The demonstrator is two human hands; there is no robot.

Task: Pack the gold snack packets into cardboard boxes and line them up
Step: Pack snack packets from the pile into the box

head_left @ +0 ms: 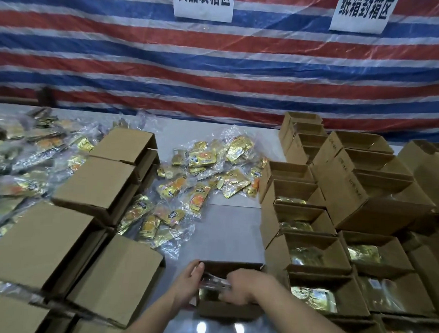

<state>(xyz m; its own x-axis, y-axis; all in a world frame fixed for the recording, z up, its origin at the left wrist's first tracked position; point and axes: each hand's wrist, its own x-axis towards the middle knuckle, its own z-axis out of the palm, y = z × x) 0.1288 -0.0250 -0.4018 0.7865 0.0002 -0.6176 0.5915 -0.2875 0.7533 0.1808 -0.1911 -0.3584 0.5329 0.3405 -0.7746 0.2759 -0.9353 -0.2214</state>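
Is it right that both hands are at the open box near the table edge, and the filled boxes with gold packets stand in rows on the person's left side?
Not quite. The head view shows both the left hand and the right hand at the open box, but the filled boxes stand in rows on the person's right side. On the left lie closed boxes.

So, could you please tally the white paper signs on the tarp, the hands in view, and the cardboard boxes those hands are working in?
White paper signs: 2
Hands, the left hand and the right hand: 2
Cardboard box being filled: 1
Total: 5
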